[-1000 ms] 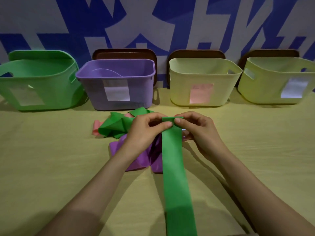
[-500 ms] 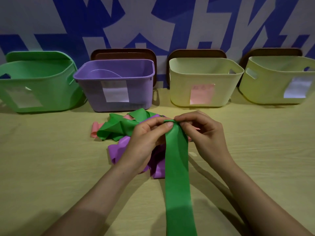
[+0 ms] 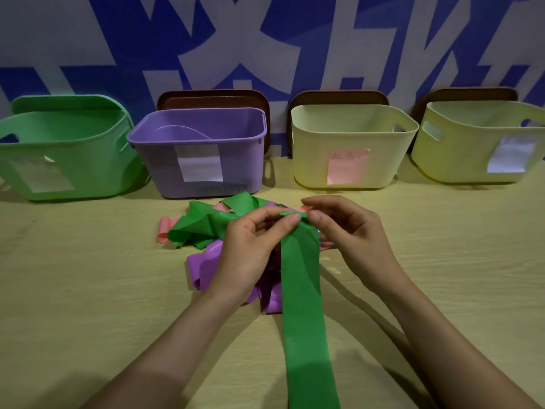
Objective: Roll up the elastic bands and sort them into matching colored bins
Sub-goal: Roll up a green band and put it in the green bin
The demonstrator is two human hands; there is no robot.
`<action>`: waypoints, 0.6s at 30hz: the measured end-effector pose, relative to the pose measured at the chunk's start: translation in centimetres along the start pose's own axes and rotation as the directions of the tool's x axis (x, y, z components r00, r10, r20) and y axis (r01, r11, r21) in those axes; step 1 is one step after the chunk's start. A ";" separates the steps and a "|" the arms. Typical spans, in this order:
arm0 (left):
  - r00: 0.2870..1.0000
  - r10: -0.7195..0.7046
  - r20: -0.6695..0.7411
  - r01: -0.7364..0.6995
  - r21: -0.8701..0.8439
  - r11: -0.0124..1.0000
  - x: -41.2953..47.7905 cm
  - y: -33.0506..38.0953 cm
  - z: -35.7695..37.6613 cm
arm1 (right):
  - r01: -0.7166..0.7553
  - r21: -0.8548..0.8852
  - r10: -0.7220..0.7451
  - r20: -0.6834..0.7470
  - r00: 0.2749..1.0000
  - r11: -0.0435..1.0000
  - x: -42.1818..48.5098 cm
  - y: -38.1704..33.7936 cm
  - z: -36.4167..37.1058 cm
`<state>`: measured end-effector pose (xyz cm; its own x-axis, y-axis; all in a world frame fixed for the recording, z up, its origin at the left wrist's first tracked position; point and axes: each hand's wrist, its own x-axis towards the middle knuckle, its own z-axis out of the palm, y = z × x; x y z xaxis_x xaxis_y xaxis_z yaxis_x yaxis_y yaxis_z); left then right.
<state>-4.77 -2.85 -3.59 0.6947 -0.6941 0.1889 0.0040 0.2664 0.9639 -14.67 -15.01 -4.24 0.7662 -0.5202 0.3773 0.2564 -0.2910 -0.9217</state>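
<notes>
Both hands on the green band (image 3: pixel 300 284): left hand (image 3: pixel 250 246) and right hand (image 3: pixel 351 231) pinch its far end, which is folded over, maybe a first roll turn, hard to tell. The rest of the band runs flat toward the camera over the table (image 3: pixel 88 290). Under the hands lies a heap of purple band (image 3: pixel 203 267), pink band (image 3: pixel 165 233) and more green. Green bin (image 3: pixel 67 149), purple bin (image 3: pixel 200 152) and two pale yellow bins sit in a row behind.
</notes>
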 end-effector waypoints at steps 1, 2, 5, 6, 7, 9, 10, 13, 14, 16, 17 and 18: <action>1.000 0.024 0.004 -0.024 0.032 0.999 0.0 0.0 0.0 | -0.012 0.001 0.012 -0.005 1.000 1.000 0.0 0.0 0.0; 0.999 0.038 0.010 -0.039 0.056 0.998 -0.1 0.0 0.0 | -0.017 -0.003 0.017 -0.009 1.000 1.000 0.1 0.0 0.0; 0.999 0.023 0.026 -0.025 0.088 0.996 -0.2 0.0 0.0 | -0.016 -0.009 0.015 -0.039 0.999 1.000 0.0 0.0 0.0; 1.000 -0.005 0.028 0.003 0.085 0.996 -0.2 0.0 -0.1 | -0.013 -0.014 0.012 -0.047 0.999 1.000 0.0 0.0 0.0; 0.999 -0.038 0.031 0.036 0.076 0.996 -0.1 0.0 -0.1 | -0.011 -0.026 0.010 -0.051 0.999 1.000 0.0 0.1 0.0; 0.994 -0.105 0.042 0.103 0.052 0.993 0.0 0.0 -0.3 | -0.009 -0.063 0.006 -0.048 0.999 0.998 0.0 0.2 0.0; 0.989 -0.137 0.054 0.135 0.034 0.990 0.0 0.0 -0.4 | -0.007 -0.080 0.004 -0.046 0.999 0.997 0.0 0.2 0.0; 0.977 -0.198 0.080 0.200 -0.017 0.980 0.1 0.2 -0.6 | -0.001 -0.103 -0.003 -0.043 0.999 0.995 -0.1 0.3 -0.2; 0.976 -0.203 0.078 0.205 -0.025 0.978 0.2 0.2 -0.6 | -0.004 -0.103 -0.001 -0.041 0.999 0.995 -0.1 0.3 -0.2; 0.977 -0.201 0.066 0.204 -0.038 0.978 0.2 0.3 -0.7 | -0.012 -0.096 0.008 -0.037 0.999 0.995 -0.1 0.2 -0.3; 0.977 -0.203 0.063 0.206 -0.042 0.978 0.3 0.3 -0.7 | -0.014 -0.094 0.010 -0.037 0.999 0.995 -0.1 0.1 -0.3; 0.975 -0.212 0.064 0.215 -0.047 0.975 0.3 0.3 -0.7 | -0.017 -0.094 0.013 -0.038 0.999 0.995 -0.1 0.1 -0.4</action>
<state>-4.07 -2.49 -3.33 0.6306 -0.7760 -0.0079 0.1873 0.1423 0.9719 -14.94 -15.32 -4.37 0.7468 -0.5538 0.3682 0.1872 -0.3561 -0.9155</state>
